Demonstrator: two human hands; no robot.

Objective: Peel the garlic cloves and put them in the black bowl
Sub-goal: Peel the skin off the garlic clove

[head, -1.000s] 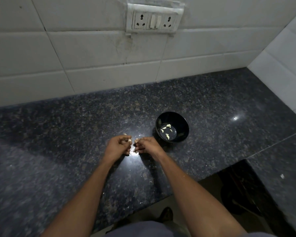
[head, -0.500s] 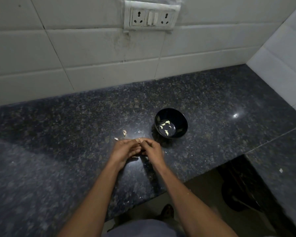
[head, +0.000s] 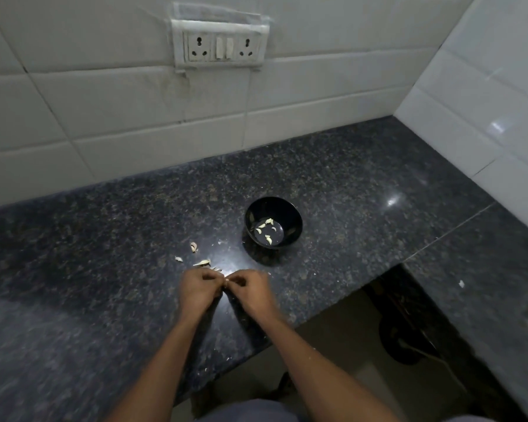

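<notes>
The black bowl [head: 288, 213] stands on the dark granite counter [head: 104, 269] and holds several peeled garlic cloves [head: 268, 239]. My left hand [head: 198, 289] and my right hand [head: 250, 289] meet just in front of it, both with curled fingers pinching one small garlic clove [head: 226, 280] between their tips; most of the clove is hidden. Loose cloves and bits of skin [head: 194, 247] lie on the counter just beyond my left hand.
A tiled wall with a double socket plate [head: 218, 45] rises behind the counter, and another tiled wall closes the right side. The counter's front edge runs diagonally below my forearms, with the floor and a dark round object [head: 406, 339] beneath.
My hands have drawn back toward me along the counter, uncovering the loose cloves and skins that lay beside them. They stay together on the clove.
</notes>
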